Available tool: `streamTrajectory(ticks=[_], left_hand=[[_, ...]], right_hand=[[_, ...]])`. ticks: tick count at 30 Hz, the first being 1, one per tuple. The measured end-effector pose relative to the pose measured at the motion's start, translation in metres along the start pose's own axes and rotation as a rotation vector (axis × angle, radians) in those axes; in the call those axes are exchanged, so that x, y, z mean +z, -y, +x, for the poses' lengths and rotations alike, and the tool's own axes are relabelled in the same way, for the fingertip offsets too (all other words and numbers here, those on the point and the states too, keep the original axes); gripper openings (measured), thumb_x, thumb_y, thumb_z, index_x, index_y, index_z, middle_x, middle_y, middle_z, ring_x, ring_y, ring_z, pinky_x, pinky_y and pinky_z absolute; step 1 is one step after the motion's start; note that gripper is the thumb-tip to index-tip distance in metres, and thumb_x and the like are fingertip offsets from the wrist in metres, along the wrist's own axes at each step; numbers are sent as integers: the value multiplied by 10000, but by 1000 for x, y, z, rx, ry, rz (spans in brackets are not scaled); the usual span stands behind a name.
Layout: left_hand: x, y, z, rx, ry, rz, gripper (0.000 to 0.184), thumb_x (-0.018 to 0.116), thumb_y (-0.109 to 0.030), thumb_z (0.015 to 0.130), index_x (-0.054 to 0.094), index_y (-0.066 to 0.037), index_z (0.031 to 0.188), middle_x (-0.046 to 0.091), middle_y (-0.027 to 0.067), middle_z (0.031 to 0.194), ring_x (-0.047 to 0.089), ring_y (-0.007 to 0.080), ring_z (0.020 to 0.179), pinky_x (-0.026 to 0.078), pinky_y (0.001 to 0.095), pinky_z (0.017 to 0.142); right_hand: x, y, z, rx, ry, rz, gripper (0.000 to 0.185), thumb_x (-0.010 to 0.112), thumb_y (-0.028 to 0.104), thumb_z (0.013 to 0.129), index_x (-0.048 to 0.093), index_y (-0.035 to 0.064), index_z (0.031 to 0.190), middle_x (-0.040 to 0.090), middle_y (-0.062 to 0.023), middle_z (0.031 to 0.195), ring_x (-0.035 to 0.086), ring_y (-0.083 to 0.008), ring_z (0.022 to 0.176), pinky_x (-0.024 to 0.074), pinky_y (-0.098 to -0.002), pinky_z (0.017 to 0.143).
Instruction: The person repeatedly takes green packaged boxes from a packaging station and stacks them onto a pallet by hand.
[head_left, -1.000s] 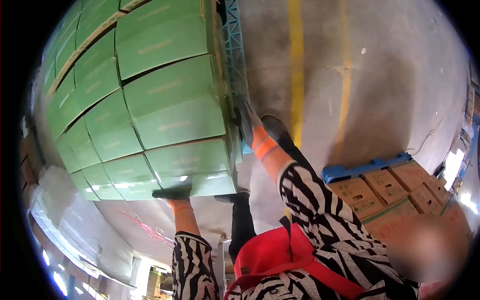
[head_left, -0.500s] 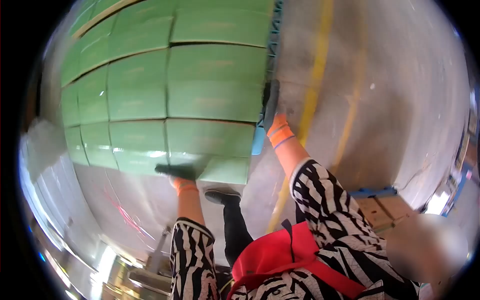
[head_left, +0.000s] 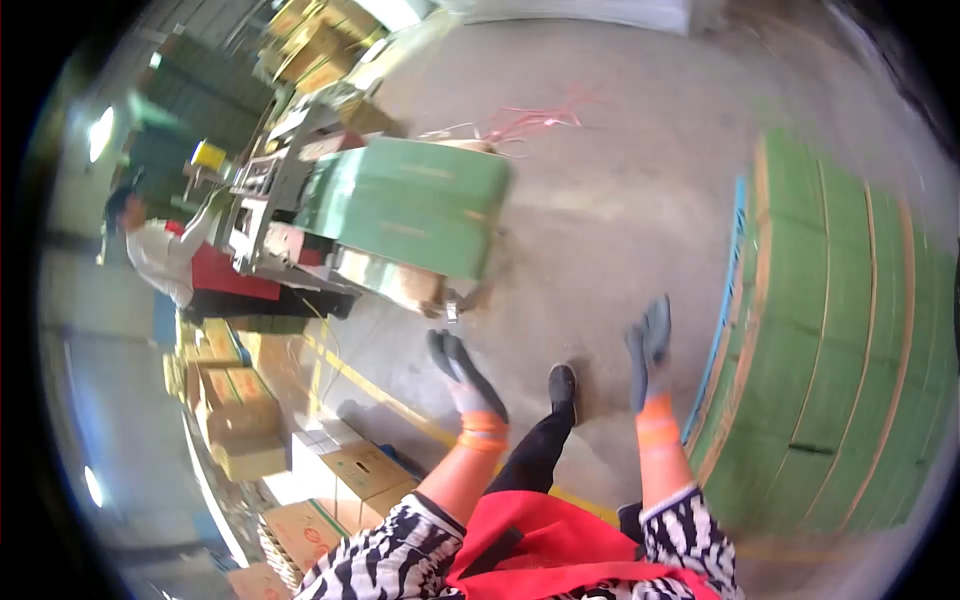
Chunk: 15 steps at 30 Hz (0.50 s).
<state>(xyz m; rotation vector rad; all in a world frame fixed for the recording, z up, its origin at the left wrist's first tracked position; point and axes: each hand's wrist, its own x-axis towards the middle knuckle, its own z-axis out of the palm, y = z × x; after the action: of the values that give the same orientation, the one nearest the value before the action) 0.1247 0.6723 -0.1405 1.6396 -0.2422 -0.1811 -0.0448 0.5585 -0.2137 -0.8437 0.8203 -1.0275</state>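
Note:
My left hand (head_left: 468, 376), in a dark grey glove with an orange cuff, is held out in the air with its fingers stretched. Nothing is in it. Nearest to it is a large green carton (head_left: 425, 205), lying at the end of a metal-framed machine (head_left: 262, 225). My right hand (head_left: 650, 348), gloved the same way, is raised with thumb and fingers apart and also holds nothing. To its right stands a stack of green cartons (head_left: 800, 350) on a blue pallet (head_left: 722, 300); the hand is apart from it.
Behind the machine a person in a white top and red apron (head_left: 235, 272) reaches toward it. Brown cartons (head_left: 365, 470) stand at lower left. Red strapping (head_left: 545, 120) lies on the floor. A yellow line (head_left: 385, 390) crosses the floor.
Both hands have come off the stack of green cartons. My view has turned, so the stack is now at the right and the machine with its green carton has come into view.

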Motion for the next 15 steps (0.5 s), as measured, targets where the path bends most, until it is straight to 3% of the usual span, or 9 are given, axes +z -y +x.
streamTrajectory(ticks=[2, 4, 6, 8, 9, 10, 12, 14, 15], left_hand=[[12, -27, 60, -269, 153, -425, 748, 449, -542, 895, 257, -17, 1392, 332, 76, 1380, 301, 142, 1249, 224, 307, 1064], [45, -23, 102, -623, 32, -479, 674, 469, -506, 905, 309, -57, 1382, 416, 17, 1341, 381, 160, 1227, 248, 360, 1045], [61, 10, 138, -547, -58, -426, 649, 603, -434, 855, 420, -11, 1312, 495, 44, 1252, 437, 140, 1136, 309, 307, 1006], [65, -12, 139, -585, -238, -527, 571, 588, -354, 883, 437, 13, 1294, 488, 67, 1270, 431, 144, 1156, 315, 312, 1015], [51, 7, 126, -628, -197, -599, 551, 521, -332, 909, 402, 29, 1307, 462, 94, 1291, 440, 189, 1169, 325, 315, 1028], [37, 26, 113, -674, -156, -668, 532, 454, -311, 935, 367, 46, 1319, 436, 120, 1313, 449, 234, 1183, 335, 319, 1041], [-20, 9, 90, -912, 70, -700, 632, 343, -418, 935, 307, 62, 1345, 352, 164, 1375, 366, 262, 1257, 252, 336, 1087], [-90, -41, 69, -1019, 163, -585, 744, 233, -525, 935, 246, 78, 1371, 269, 207, 1438, 283, 290, 1330, 170, 353, 1132], [-110, -57, 63, -943, 67, -519, 611, 361, -404, 897, 298, 26, 1326, 361, 188, 1322, 387, 286, 1194, 287, 376, 1024]], right_hand=[[105, 27, 87, 167, -37, 190, 655, 511, 303, 921, 168, 125, 1450, 259, -87, 1458, 289, -219, 1323, 302, -369, 1042], [169, -17, 157, 411, 357, 218, 651, 529, 310, 912, 211, 87, 1435, 358, -81, 1400, 349, -194, 1275, 310, -355, 1038], [207, -23, 168, 332, 383, 54, 727, 621, 191, 836, 213, 122, 1434, 369, -65, 1370, 372, -189, 1229, 357, -343, 997], [224, 9, 167, 225, 429, -104, 772, 673, 89, 763, 250, 111, 1409, 399, -58, 1319, 393, -179, 1192, 373, -324, 983], [233, 25, 167, 171, 447, -182, 798, 699, 39, 727, 269, 105, 1396, 413, -54, 1294, 404, -174, 1174, 381, -314, 976], [237, 51, 158, 169, 503, -193, 777, 686, 78, 745, 263, 99, 1396, 409, -69, 1311, 398, -181, 1198, 378, -334, 980], [197, 84, 172, 619, 598, -170, 594, 618, 245, 846, 357, 62, 1347, 407, -77, 1341, 437, -190, 1195, 385, -389, 981], [222, 107, 190, 585, 602, -366, 532, 630, 258, 848, 437, 40, 1293, 449, -80, 1309, 453, -186, 1188, 382, -363, 989], [240, 109, 200, 518, 608, -406, 531, 636, 252, 843, 445, 34, 1287, 459, -84, 1300, 451, -183, 1189, 382, -352, 987]])
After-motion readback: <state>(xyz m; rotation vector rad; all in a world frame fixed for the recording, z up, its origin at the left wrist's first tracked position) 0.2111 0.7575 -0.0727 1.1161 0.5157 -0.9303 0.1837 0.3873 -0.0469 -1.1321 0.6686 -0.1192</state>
